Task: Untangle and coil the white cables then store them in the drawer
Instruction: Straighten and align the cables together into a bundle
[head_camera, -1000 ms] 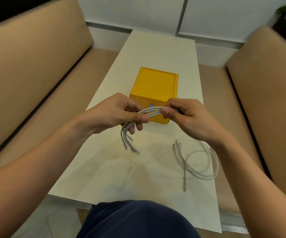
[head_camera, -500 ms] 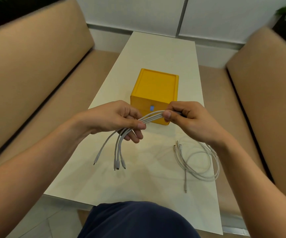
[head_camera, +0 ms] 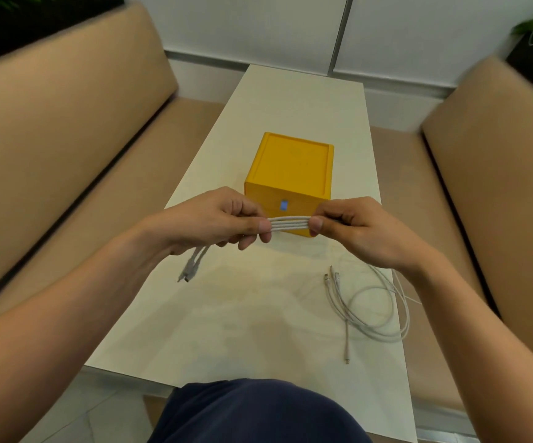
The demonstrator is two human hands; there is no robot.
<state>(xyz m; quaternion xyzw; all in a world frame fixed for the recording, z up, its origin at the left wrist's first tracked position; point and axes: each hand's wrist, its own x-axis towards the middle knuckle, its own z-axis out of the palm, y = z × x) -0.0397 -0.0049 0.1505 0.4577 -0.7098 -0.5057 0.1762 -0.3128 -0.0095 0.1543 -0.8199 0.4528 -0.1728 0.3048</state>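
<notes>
A bundle of white cable strands [head_camera: 289, 224] is stretched flat and taut between my two hands, just in front of the yellow drawer box [head_camera: 292, 172]. My left hand [head_camera: 214, 223] pinches its left side, and the plug ends [head_camera: 191, 266] hang out below that hand. My right hand [head_camera: 359, 230] pinches the right side. A second white cable [head_camera: 373, 310] lies in loose loops on the table at the right, plugs pointing away from me. The drawer box is closed, with a small blue mark on its front.
The long pale table [head_camera: 290, 100] runs away from me between two tan sofa benches [head_camera: 67, 148] [head_camera: 498, 174]. My dark-clad knee [head_camera: 258, 414] sits below the near table edge. A white wall is at the far end.
My hands have pulled the bundled strands from a slack arc into a straight flat band. The dangling plug ends swung left and now trail under my left hand. The loose cable has not moved.
</notes>
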